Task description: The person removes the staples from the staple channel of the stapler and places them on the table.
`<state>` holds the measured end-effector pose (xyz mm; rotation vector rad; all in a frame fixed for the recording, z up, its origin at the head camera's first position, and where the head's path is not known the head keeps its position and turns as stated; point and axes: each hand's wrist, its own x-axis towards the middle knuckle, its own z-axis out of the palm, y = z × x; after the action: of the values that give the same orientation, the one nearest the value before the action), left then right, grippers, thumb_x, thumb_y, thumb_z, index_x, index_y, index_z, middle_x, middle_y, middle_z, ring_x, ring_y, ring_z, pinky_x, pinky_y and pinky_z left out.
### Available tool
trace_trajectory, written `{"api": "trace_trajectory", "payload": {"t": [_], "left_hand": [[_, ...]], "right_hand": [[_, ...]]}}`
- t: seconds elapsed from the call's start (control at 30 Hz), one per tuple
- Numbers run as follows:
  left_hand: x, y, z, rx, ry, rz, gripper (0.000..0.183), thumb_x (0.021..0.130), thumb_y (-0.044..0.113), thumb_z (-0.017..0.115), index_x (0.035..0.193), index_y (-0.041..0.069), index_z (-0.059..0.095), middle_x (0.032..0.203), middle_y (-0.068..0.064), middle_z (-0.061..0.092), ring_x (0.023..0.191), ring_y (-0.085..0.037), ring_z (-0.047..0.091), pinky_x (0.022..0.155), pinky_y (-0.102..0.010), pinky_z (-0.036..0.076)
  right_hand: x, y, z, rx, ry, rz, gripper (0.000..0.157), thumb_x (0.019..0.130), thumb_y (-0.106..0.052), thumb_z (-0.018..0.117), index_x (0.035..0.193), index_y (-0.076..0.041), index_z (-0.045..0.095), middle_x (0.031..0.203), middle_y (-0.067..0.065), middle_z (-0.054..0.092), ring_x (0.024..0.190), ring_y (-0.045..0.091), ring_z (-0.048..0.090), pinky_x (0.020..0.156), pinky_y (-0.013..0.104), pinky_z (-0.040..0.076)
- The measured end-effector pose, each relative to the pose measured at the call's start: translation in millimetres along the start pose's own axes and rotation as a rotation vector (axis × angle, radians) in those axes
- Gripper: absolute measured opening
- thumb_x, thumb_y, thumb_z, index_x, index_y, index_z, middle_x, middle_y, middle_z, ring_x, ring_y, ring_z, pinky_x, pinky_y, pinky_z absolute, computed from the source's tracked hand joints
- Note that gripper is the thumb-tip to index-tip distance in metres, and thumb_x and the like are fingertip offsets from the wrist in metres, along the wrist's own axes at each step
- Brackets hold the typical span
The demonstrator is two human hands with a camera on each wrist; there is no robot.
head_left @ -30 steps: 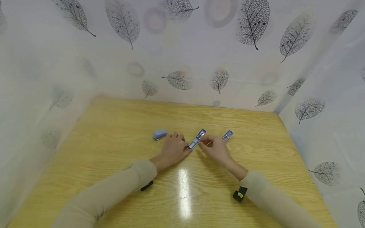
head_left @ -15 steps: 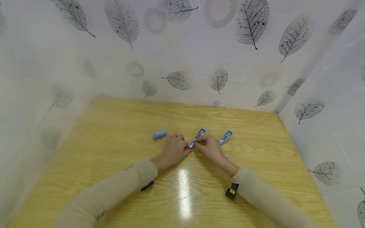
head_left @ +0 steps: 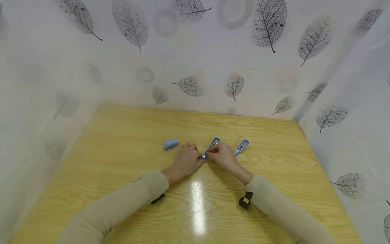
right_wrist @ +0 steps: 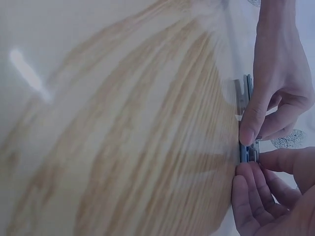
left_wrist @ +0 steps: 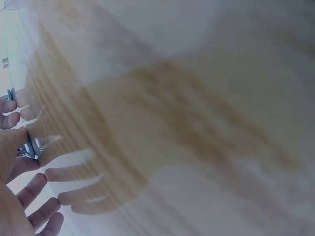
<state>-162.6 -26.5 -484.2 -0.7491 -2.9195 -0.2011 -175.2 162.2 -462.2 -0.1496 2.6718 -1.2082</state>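
An opened mini stapler with a blue-violet body lies slantwise between the hands, its metal inner parts facing up. My left hand grips its near end between thumb and forefinger. Over the same end, my right hand pinches a small pale strip, which looks like staples and is mostly hidden by the fingertips, at the stapler's channel. In the right wrist view, the left thumb lies along the stapler, with the right fingers close below it.
A second opened stapler lies right of the right hand. Left of the left hand is a closed blue-violet stapler. A small white piece rests beside the right wrist. Leaf-print curtains border the wooden table.
My right hand has moved left from beside the opened stapler onto its near end. The second opened stapler and the small white piece have come more into view. The left hand stays put.
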Motion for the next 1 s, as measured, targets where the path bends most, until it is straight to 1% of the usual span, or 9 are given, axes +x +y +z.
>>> {"api": "trace_trajectory", "payload": {"t": [0.17,0.33,0.43,0.6,0.73,0.87,0.93,1.0], "left_hand": [[-1.5,-1.0,-0.9,-0.01,-0.001,0.0,0.041,0.099,0.057,0.066,0.109,0.022,0.084,0.105,-0.001,0.071,0.096,-0.023,0.064,0.081,-0.039,0.053],[-2.3,-1.1,-1.6,-0.037,-0.002,-0.003,0.04,0.099,0.056,0.067,0.108,0.021,0.084,0.105,-0.002,0.07,0.095,-0.023,0.062,0.08,-0.039,0.052],[-2.3,-1.0,-1.4,-0.037,-0.006,-0.001,0.04,0.099,0.056,0.067,0.109,0.021,0.084,0.104,-0.002,0.069,0.094,-0.022,0.061,0.079,-0.038,0.051],[-2.2,-1.1,-1.1,-0.037,-0.013,0.005,0.041,0.099,0.056,0.068,0.108,0.02,0.084,0.104,-0.002,0.069,0.093,-0.021,0.061,0.079,-0.037,0.051],[-1.8,-1.4,-1.2,-0.033,-0.025,0.005,0.041,0.099,0.056,0.067,0.111,0.02,0.084,0.105,-0.002,0.069,0.093,-0.021,0.06,0.077,-0.035,0.05],[-1.3,-1.2,-3.0,-0.031,-0.033,0.01,0.042,0.1,0.057,0.065,0.116,0.022,0.083,0.103,-0.001,0.069,0.09,-0.02,0.059,0.075,-0.033,0.047],[-1.0,-0.9,-4.2,-0.029,-0.031,0.013,0.042,0.099,0.057,0.066,0.115,0.022,0.083,0.103,-0.001,0.069,0.089,-0.019,0.058,0.075,-0.033,0.047],[-1.0,-0.3,-5.8,-0.033,-0.031,0.014,0.042,0.099,0.057,0.067,0.115,0.022,0.083,0.103,-0.001,0.069,0.089,-0.02,0.059,0.076,-0.033,0.048]], "right_hand": [[1,-2,0.1,0.091,-0.03,0.052,0.015,0.097,-0.011,0.075,0.103,0.001,0.08,0.092,0.015,0.08,0.063,0.011,0.07,0.059,0.023,0.057],[2,-2,0.6,0.265,-0.055,0.131,0.018,0.096,-0.009,0.075,0.105,0.007,0.077,0.089,0.016,0.08,0.064,0.011,0.07,0.06,0.023,0.059],[3,-2,0.5,0.339,-0.073,0.167,0.019,0.097,-0.008,0.075,0.106,0.009,0.076,0.088,0.015,0.08,0.065,0.011,0.071,0.06,0.023,0.059],[3,-2,0.3,0.372,-0.102,0.189,0.019,0.099,-0.007,0.071,0.107,0.01,0.074,0.086,0.012,0.081,0.065,0.011,0.072,0.062,0.025,0.061],[3,1,-3.2,0.424,-0.118,0.175,0.025,0.1,-0.008,0.069,0.113,0.014,0.071,0.088,0.012,0.08,0.066,0.01,0.072,0.064,0.026,0.063],[1,5,-13.8,0.441,-0.125,0.164,0.029,0.102,-0.011,0.068,0.118,0.014,0.069,0.095,0.014,0.08,0.072,0.01,0.073,0.069,0.026,0.064],[-3,6,-20.1,0.435,-0.126,0.161,0.029,0.102,-0.012,0.067,0.116,0.014,0.068,0.094,0.012,0.079,0.073,0.01,0.072,0.069,0.026,0.064],[-8,9,-25.0,0.428,-0.128,0.156,0.028,0.102,-0.01,0.066,0.115,0.014,0.068,0.09,0.006,0.078,0.072,0.009,0.072,0.069,0.025,0.063]]}}
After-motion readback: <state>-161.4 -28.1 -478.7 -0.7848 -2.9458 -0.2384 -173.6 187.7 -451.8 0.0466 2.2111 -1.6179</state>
